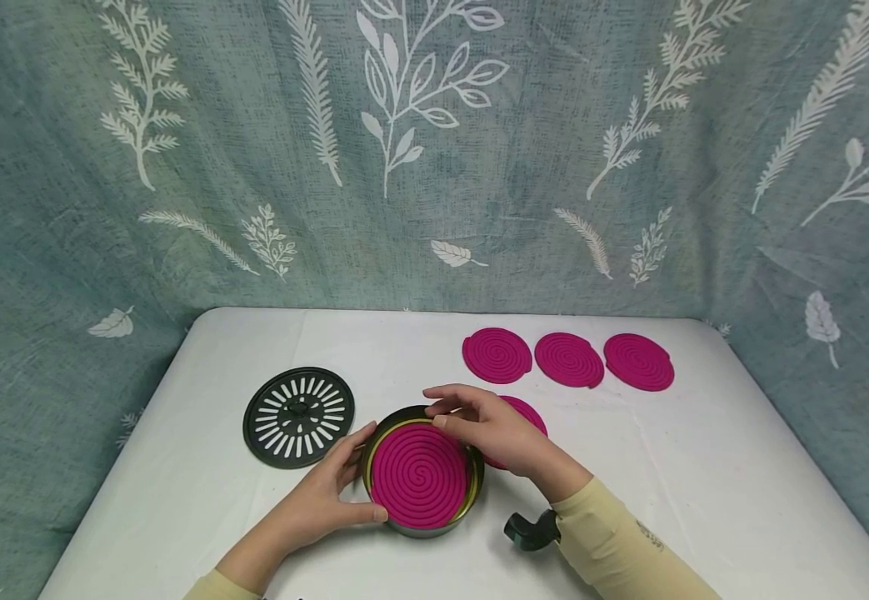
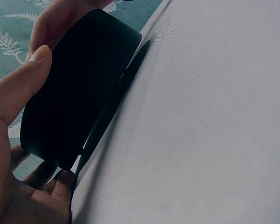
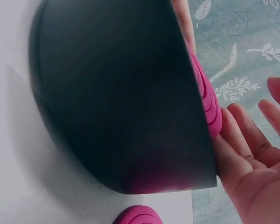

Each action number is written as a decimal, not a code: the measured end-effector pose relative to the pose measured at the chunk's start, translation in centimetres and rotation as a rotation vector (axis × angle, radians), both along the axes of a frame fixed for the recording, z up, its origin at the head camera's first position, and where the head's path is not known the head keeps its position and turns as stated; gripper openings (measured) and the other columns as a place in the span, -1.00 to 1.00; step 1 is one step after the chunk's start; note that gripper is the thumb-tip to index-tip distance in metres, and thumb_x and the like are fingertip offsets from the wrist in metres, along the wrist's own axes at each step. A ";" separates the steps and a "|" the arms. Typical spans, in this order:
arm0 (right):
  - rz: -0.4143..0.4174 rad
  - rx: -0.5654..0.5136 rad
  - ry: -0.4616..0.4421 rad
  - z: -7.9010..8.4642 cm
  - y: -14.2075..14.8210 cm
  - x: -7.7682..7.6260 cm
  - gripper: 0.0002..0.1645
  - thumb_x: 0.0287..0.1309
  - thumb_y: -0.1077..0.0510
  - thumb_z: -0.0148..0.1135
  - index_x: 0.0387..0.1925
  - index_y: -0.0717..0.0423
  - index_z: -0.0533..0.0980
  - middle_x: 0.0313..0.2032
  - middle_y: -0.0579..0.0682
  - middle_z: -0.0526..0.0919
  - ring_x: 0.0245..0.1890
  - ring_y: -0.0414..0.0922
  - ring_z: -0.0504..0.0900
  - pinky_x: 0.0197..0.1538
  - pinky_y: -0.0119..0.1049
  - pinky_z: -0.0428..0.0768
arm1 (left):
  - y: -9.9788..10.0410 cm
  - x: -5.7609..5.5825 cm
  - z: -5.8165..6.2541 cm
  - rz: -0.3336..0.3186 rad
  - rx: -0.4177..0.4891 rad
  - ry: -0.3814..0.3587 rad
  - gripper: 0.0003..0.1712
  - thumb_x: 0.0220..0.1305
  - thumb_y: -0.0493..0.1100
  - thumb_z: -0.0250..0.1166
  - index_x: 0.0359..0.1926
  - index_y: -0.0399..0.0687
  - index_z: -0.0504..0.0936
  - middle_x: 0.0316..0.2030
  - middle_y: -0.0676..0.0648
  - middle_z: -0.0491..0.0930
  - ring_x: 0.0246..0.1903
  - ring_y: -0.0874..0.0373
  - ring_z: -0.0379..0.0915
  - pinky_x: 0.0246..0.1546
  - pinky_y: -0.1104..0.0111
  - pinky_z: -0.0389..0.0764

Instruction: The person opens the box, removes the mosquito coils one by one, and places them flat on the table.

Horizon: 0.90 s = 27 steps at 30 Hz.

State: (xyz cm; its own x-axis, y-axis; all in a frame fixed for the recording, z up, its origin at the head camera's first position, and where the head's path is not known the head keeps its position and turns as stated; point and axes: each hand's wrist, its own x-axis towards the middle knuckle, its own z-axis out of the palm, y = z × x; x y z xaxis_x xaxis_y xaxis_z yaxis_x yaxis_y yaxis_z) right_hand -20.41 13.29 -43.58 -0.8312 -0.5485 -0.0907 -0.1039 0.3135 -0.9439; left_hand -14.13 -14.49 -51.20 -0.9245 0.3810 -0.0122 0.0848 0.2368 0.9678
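Observation:
A round dark container [image 1: 421, 531] with a yellow inner edge stands on the white table. A magenta spiral coaster [image 1: 420, 475] lies in its mouth; in the right wrist view this coaster [image 3: 207, 98] rises past the rim on one side. My left hand [image 1: 329, 492] grips the container's left side, thumb at the near rim and fingers farther round. At the far right rim is my right hand [image 1: 488, 425], its fingers loosely bent and spread, touching the rim beside the coaster. Partly hidden behind that hand is another magenta coaster [image 1: 527, 414].
A black slotted disc [image 1: 269, 393] with a central knob lies left of the container. Three more magenta coasters [image 1: 496, 355] form a row at the back right. Below the right sleeve shows a dark curved piece [image 1: 530, 532]. A patterned curtain [image 1: 404, 250] hangs behind the table.

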 end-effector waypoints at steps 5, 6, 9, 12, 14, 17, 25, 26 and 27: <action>-0.006 -0.022 -0.055 -0.2 0.0 -0.1 -0.44 0.33 0.00 0.25 0.33 -0.17 0.42 0.14 0.08 0.57 0.09 0.01 0.57 -0.01 -0.07 0.68 | 0.0 0.0 -0.1 -0.001 0.005 0.005 0.32 -0.19 0.00 0.67 0.54 0.08 0.09 0.45 0.06 0.10 0.40 0.08 0.13 0.39 0.40 0.22; -0.005 -0.030 -0.069 -0.2 0.0 -0.2 -0.43 0.33 0.00 0.25 0.35 -0.16 0.41 0.16 0.08 0.56 0.10 0.01 0.56 -0.01 -0.09 0.68 | 0.0 0.0 -0.1 0.000 0.002 0.004 0.32 -0.20 0.01 0.68 0.54 0.09 0.09 0.45 0.07 0.10 0.40 0.09 0.14 0.38 0.41 0.23; 0.011 -0.056 -0.122 -0.2 0.1 -0.2 -0.39 0.34 0.01 0.24 0.38 -0.14 0.37 0.20 0.10 0.54 0.11 0.02 0.55 -0.01 -0.18 0.66 | 0.0 0.0 -0.1 0.001 -0.006 -0.002 0.33 -0.21 0.02 0.68 0.54 0.10 0.09 0.45 0.10 0.11 0.40 0.13 0.14 0.37 0.45 0.24; 0.038 -0.087 -0.176 -0.3 0.3 -0.3 -0.36 0.35 0.05 0.23 0.41 -0.10 0.34 0.22 0.15 0.52 0.11 0.00 0.56 0.01 -0.25 0.64 | 0.0 0.0 0.0 -0.004 0.001 -0.003 0.33 -0.20 0.02 0.68 0.54 0.10 0.08 0.45 0.11 0.10 0.40 0.15 0.12 0.37 0.47 0.23; 0.051 -0.105 -0.208 -0.3 0.4 -0.4 -0.36 0.35 0.07 0.22 0.42 -0.08 0.32 0.22 0.18 0.52 0.08 0.00 0.57 0.00 -0.27 0.63 | -0.1 0.0 0.0 -0.008 0.009 -0.004 0.32 -0.20 0.01 0.68 0.54 0.09 0.08 0.45 0.11 0.10 0.41 0.14 0.11 0.37 0.46 0.23; 0.053 -0.121 -0.243 -0.3 0.5 -0.4 -0.37 0.36 0.08 0.21 0.42 -0.06 0.32 0.22 0.19 0.50 0.06 0.00 0.56 -0.05 -0.26 0.65 | -0.1 0.0 0.1 -0.007 0.008 -0.006 0.33 -0.20 0.01 0.68 0.54 0.09 0.08 0.45 0.11 0.09 0.41 0.15 0.11 0.37 0.46 0.23; 0.072 -0.146 -0.301 -0.6 0.8 -0.4 -0.36 0.38 0.11 0.19 0.43 0.05 0.29 0.18 0.14 0.56 0.07 -0.02 0.60 0.01 -0.23 0.68 | -0.1 0.0 0.2 -0.004 0.004 -0.014 0.32 -0.20 0.01 0.68 0.54 0.11 0.09 0.45 0.13 0.09 0.41 0.15 0.12 0.37 0.47 0.23; 0.081 -0.145 -0.300 -0.6 0.9 -0.4 -0.36 0.38 0.12 0.19 0.43 0.06 0.29 0.15 0.14 0.58 0.05 -0.04 0.61 0.01 -0.24 0.68 | -0.1 0.0 0.2 -0.004 0.006 -0.013 0.32 -0.20 0.01 0.68 0.54 0.11 0.09 0.45 0.13 0.09 0.40 0.15 0.12 0.37 0.47 0.23; 0.090 -0.142 -0.297 -0.6 0.9 -0.4 -0.36 0.38 0.13 0.18 0.43 0.09 0.28 0.11 0.14 0.61 0.01 -0.05 0.63 0.00 -0.25 0.69 | -0.1 0.0 0.1 -0.006 0.007 -0.013 0.32 -0.20 0.01 0.68 0.54 0.11 0.09 0.45 0.13 0.09 0.40 0.15 0.12 0.37 0.47 0.23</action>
State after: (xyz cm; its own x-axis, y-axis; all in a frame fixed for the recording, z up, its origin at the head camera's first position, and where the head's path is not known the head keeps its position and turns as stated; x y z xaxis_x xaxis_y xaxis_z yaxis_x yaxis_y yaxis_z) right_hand -20.79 14.19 -44.16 -0.7276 -0.6429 -0.2394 0.1613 0.1789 -0.9706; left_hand -14.14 -14.58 -51.06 -0.9221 0.3864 -0.0219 0.0733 0.2299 0.9705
